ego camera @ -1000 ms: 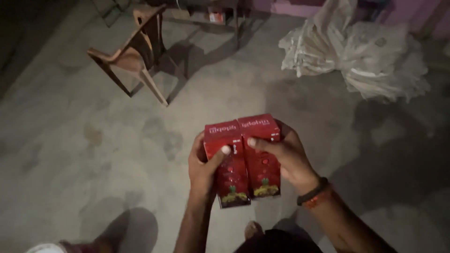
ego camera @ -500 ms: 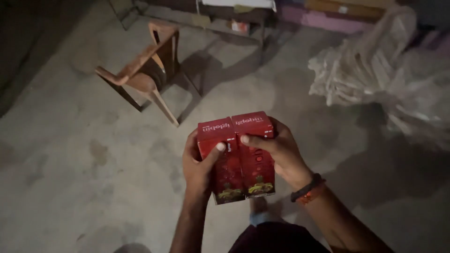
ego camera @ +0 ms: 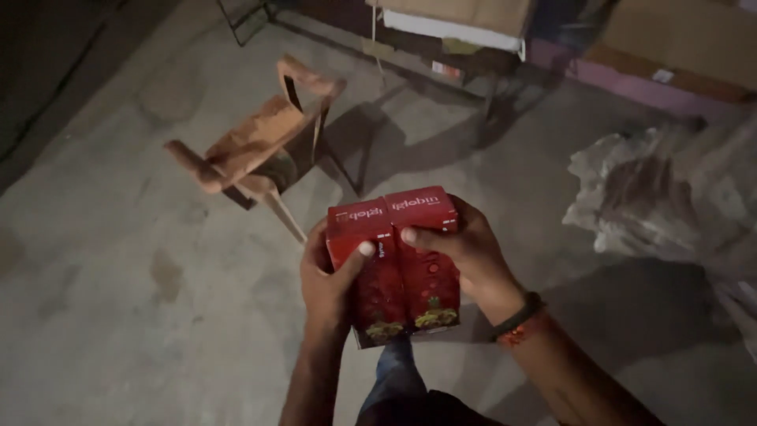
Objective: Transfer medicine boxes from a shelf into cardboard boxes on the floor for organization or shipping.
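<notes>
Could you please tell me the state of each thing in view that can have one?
Left red carton: closed, upright, held by left hand.
Right red carton: closed, upright, held by right hand.
Plastic chair: tipped over on the floor.
Plastic sacks: crumpled.

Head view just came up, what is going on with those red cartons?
A person stands over a concrete floor and holds two red cartons pressed side by side, upright. The left hand grips the left carton with its thumb across the front; the right hand wraps the right one, thumb on its front too. A tipped plastic chair lies beyond, and a heap of crumpled plastic sheeting sits to the right.
</notes>
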